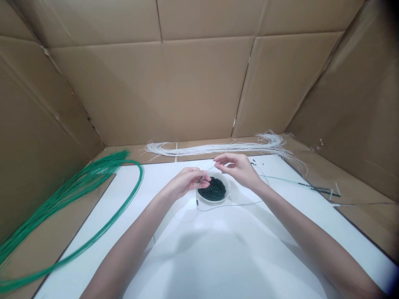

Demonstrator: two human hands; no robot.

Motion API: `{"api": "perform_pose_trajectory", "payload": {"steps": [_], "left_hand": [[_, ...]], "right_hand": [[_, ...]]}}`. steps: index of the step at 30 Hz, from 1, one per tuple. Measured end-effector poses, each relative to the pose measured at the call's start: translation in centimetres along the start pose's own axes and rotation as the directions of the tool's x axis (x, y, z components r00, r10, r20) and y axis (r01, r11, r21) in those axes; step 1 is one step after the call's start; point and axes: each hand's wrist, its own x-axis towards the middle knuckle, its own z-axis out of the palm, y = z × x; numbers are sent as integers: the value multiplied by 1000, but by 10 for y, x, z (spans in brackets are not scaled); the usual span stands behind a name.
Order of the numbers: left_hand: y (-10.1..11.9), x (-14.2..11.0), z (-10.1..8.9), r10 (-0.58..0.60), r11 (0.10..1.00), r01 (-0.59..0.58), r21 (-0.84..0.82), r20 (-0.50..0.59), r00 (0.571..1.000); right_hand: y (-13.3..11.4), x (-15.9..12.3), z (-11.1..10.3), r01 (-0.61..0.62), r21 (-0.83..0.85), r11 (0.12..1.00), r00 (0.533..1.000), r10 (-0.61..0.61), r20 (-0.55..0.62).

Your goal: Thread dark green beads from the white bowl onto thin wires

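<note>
A white bowl [228,193] full of small dark beads [213,189] stands on the white board. Over its left rim, my left hand [188,182] pinches a thin wire [199,209] that carries a few dark beads near the fingertips. My right hand [235,168] is above the bowl's far right side, thumb and fingers closed on the wire's other stretch. Between the two hands the wire runs short and nearly straight. The rest of it loops below the bowl and passes under my right forearm.
A bundle of green wires [90,178] curves along the left side. White wires [212,148] lie across the back by the cardboard wall [199,91]. To the right are green strands with dark ends [321,189]. Some loose beads [254,162] lie behind my right hand.
</note>
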Motion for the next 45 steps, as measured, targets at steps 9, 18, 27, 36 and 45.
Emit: {"api": "perform_pose_trajectory", "payload": {"steps": [9, 18, 27, 36, 45], "left_hand": [[9, -8, -2, -9, 981, -8, 196, 89, 996], [15, -14, -1, 186, 757, -138, 639, -8, 983], [3, -11, 10, 378, 821, -298, 487, -72, 923], [-14, -15, -18, 379, 760, -163, 629, -225, 898], [-13, -5, -17, 372, 749, -170, 641, -194, 908]], "right_hand": [[1, 2, -8, 22, 2, 1000, 997, -22, -79], [-5, 0, -5, 30, 16, 999, 998, -29, -61], [-17, -10, 14, 104, -61, 993, 993, -108, -55], [30, -18, 39, 131, -510, 850, 917, 92, 389], [25, -16, 46, 143, -631, 763, 898, 168, 407]]}}
